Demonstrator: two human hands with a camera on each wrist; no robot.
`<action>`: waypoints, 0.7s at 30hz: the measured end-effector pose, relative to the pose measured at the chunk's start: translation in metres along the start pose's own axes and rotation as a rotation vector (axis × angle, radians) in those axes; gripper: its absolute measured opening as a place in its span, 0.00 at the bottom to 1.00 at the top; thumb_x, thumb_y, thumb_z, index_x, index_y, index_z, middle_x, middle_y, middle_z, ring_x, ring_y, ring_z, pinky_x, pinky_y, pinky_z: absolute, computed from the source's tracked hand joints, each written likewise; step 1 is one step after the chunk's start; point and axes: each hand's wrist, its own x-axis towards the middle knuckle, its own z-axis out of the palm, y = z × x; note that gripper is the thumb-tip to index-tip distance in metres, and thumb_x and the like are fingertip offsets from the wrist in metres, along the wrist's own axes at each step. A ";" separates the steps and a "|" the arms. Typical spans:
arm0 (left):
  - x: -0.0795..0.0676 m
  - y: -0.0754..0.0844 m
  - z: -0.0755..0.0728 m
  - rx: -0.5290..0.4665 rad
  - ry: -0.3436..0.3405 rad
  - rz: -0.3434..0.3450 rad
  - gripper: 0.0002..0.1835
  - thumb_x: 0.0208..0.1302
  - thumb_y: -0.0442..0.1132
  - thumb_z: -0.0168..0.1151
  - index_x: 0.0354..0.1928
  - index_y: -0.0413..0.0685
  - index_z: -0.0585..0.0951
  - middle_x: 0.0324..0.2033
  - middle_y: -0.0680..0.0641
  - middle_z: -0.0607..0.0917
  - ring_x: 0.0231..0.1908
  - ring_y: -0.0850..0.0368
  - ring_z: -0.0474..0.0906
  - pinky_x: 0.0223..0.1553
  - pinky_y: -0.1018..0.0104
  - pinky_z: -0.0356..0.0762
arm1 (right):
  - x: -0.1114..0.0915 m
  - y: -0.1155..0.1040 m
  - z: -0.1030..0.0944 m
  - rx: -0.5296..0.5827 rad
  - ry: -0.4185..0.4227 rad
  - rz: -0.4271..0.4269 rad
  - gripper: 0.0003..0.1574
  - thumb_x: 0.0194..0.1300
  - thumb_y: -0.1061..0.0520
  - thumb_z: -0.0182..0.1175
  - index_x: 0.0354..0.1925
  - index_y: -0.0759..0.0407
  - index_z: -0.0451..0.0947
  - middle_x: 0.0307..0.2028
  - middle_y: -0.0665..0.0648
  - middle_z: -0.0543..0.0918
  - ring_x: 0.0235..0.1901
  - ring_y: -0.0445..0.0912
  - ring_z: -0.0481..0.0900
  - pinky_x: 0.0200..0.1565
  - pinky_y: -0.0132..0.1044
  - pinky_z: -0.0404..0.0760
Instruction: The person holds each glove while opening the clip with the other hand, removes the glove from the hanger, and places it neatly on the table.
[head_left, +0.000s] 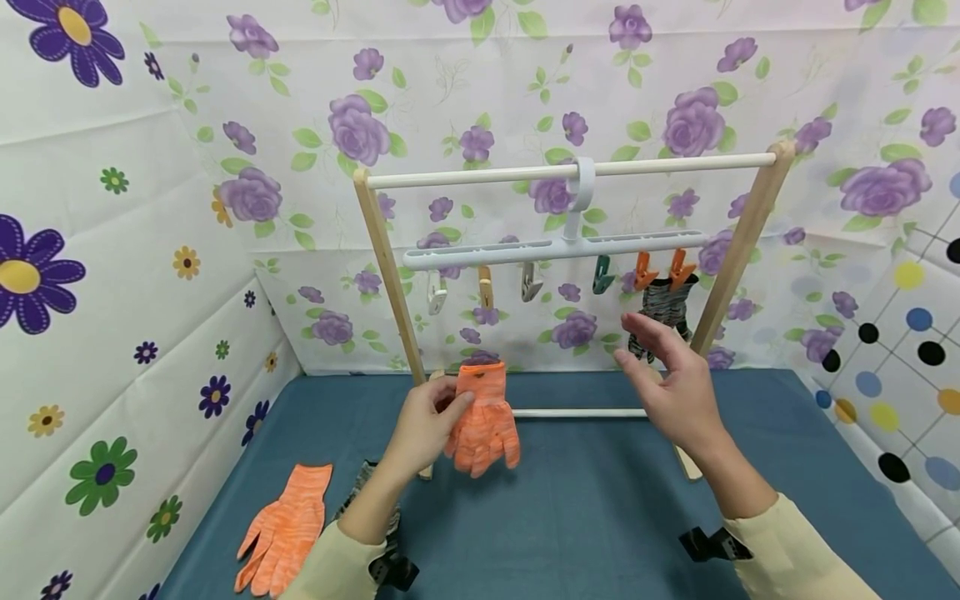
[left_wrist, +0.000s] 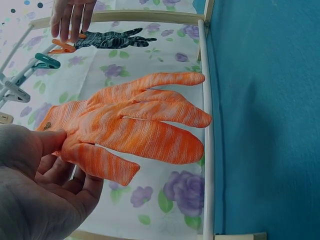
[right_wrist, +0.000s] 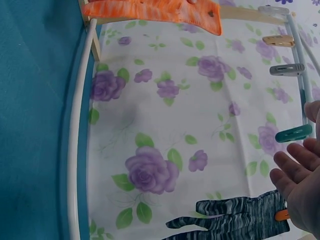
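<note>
orange glove (left_wrist: 127,131) in the left grip (left_wrist: 42,185), dark mottled glove (left_wrist: 111,40) and green clip (left_wrist: 47,61) beyond

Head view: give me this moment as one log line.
left grip: holds orange glove near cuff; right grip: holds nothing; dark glove: hangs from hanger; second orange glove: lies on table

Rack (head_left: 741,246) on tabletop (head_left: 555,533), backdrop (head_left: 465,92) behind. Hanger (head_left: 495,252) on rack's top rod (head_left: 675,166); clips (head_left: 531,285) in row beneath, clipped glove (head_left: 667,302) at right end, right hand (head_left: 678,387) before it. Held glove (head_left: 486,421) in left hand (head_left: 433,412), below hanger's left half. Loose glove (head_left: 292,525) on tabletop, left; cloth piece (head_left: 362,482) just right, partly behind left forearm.
</note>
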 end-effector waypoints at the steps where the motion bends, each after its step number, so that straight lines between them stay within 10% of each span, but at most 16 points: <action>1: -0.001 0.000 -0.001 0.001 -0.001 -0.006 0.09 0.79 0.38 0.63 0.54 0.44 0.87 0.36 0.50 0.89 0.30 0.53 0.80 0.31 0.63 0.77 | -0.001 0.000 0.000 -0.008 -0.001 0.000 0.34 0.73 0.64 0.68 0.74 0.56 0.75 0.67 0.58 0.81 0.67 0.53 0.78 0.65 0.23 0.69; 21: -0.018 -0.012 -0.011 -0.043 -0.057 -0.128 0.12 0.78 0.38 0.65 0.55 0.38 0.86 0.40 0.45 0.91 0.36 0.52 0.85 0.36 0.64 0.82 | -0.028 0.009 -0.001 -0.130 -0.056 -0.051 0.39 0.70 0.64 0.71 0.75 0.56 0.73 0.69 0.56 0.79 0.68 0.50 0.77 0.67 0.23 0.65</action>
